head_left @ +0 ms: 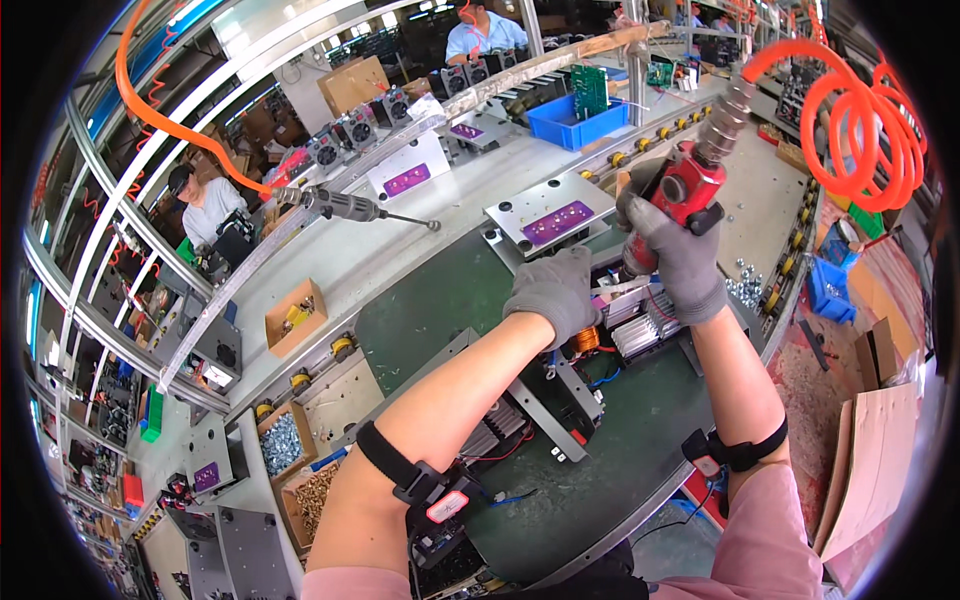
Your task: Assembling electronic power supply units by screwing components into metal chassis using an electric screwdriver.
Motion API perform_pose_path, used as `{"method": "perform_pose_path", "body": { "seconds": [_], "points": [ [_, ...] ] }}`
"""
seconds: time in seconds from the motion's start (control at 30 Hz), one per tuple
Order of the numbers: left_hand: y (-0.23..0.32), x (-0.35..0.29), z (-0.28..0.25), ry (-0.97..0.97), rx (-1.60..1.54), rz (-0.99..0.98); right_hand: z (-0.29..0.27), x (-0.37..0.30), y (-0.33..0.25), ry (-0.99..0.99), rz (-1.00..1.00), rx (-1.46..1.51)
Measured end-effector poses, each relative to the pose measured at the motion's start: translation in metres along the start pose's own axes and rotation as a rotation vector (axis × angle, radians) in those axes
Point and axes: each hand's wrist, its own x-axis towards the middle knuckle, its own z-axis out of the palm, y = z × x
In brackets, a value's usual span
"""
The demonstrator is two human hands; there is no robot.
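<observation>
Driver point(700, 180) (red), right fingers point(655, 222) around it

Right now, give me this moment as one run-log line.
Left hand: gloved, beside metal plate | Right hand: gloved, gripping red power tool | Nearby: orange coiled hose, blue bin

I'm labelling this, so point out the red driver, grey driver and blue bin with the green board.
Red driver point(694, 182), head view, on its red housing.
Grey driver point(348, 206), head view, on its body.
Blue bin point(601, 132), head view, on its outer wall.
</observation>
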Motion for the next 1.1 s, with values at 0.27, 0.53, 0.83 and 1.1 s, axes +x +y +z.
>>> {"method": "perform_pose_path", "body": {
  "seconds": [0.27,0.53,0.83,1.1],
  "points": [
    [-0.001,-0.003,0.001,0.018,-0.044,0.003,0.024,0.023,0.005,-0.065,0.111,-0.228],
    [-0.016,-0.011,-0.010,-0.027,-0.065,0.041,0.027,0.025,0.021,-0.098,0.096,-0.238],
    [-0.083,-0.219,-0.064,0.485,-0.137,0.122,0.007,0.035,0.023,-0.159,0.182,-0.130],
    [-0.050,-0.354,0.044,0.743,-0.137,-0.267,-0.063,-0.029,-0.055,0.130,-0.054,-0.297]
  ]
}}
